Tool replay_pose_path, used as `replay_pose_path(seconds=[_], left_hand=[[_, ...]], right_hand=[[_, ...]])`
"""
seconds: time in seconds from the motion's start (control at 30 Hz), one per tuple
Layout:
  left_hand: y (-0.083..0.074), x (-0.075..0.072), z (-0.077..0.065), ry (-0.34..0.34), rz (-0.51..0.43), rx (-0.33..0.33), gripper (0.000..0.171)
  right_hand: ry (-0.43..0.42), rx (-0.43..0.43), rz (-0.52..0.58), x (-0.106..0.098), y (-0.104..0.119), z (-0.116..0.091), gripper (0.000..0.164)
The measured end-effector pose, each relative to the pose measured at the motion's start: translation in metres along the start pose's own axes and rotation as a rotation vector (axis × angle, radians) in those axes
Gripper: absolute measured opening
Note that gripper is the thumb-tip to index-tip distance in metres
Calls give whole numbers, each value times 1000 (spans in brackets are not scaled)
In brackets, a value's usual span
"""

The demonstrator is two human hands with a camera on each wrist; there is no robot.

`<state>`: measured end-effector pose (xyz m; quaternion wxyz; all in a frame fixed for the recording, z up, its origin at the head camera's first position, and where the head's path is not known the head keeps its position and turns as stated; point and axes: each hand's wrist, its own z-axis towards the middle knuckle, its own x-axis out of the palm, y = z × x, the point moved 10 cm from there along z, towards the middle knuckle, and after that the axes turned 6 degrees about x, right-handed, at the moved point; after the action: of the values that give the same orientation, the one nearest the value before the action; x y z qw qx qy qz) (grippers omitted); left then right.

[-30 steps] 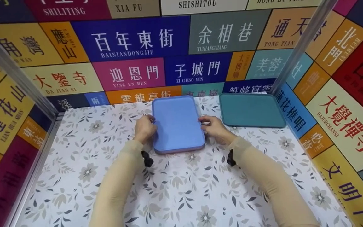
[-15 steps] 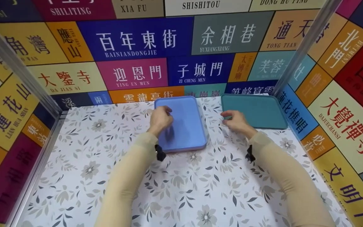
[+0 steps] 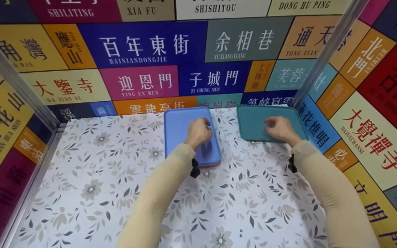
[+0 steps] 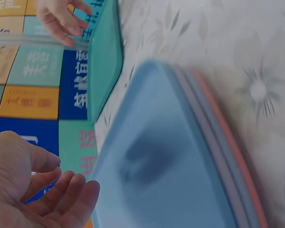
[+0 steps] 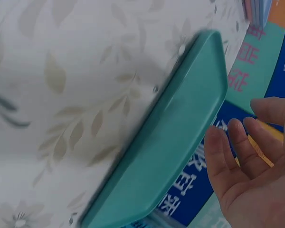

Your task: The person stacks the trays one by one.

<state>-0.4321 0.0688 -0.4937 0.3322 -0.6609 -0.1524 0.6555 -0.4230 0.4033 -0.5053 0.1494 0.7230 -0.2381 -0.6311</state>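
A blue tray (image 3: pixel 181 134) tops a stack of several trays at the middle back of the table; the left wrist view shows the coloured rims (image 4: pixel 213 128) below it. Above that stack hovers my left hand (image 3: pixel 199 131), its fingers loosely bent and holding nothing, with a shadow on the blue surface. To the right lies a single green tray (image 3: pixel 253 120). Over it my right hand (image 3: pixel 281 127) hangs in the air, fingers relaxed and slightly bent. The right wrist view shows nothing between the fingers of the right hand (image 5: pixel 256 161) and the green tray (image 5: pixel 166 137) below.
A white cloth with grey flowers and leaves covers the table (image 3: pixel 91 162). Panels with coloured name blocks (image 3: pixel 143 44) stand behind and on both sides. Metal posts (image 3: pixel 329 51) mark the back corners.
My hands have let go of the blue tray's sides. Both have moved to the right, the left over the blue tray and the right over the green one. The trays stay put.
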Motion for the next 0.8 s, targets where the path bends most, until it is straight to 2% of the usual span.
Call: replay_pose_path(seconds=[0.17,0.33,0.43,0.5,0.6,0.7,0.8], left_hand=[[-18,25,6,42,3,3,36],[-33,44,14,53,-40,-8,34],[-36,58,22,57,-77,-34,34],[-30,74,33,49,-105,-55,33],[-13,102,48,61,-149,-131,31],[-5,117,51,92,-205,-232,28],[2,130,57,92,-219,-285,25]], right_hand=[[-14,37,-37,-17,-29,-2,55],[-12,89,-51,-33,-59,-3,62],[-18,123,-34,-46,-76,-5,63],[-31,152,-7,-55,-88,-7,62],[-42,210,62,-62,-107,-8,60],[-47,276,143,-66,-127,-7,59],[-70,336,161,-69,-143,-7,60]])
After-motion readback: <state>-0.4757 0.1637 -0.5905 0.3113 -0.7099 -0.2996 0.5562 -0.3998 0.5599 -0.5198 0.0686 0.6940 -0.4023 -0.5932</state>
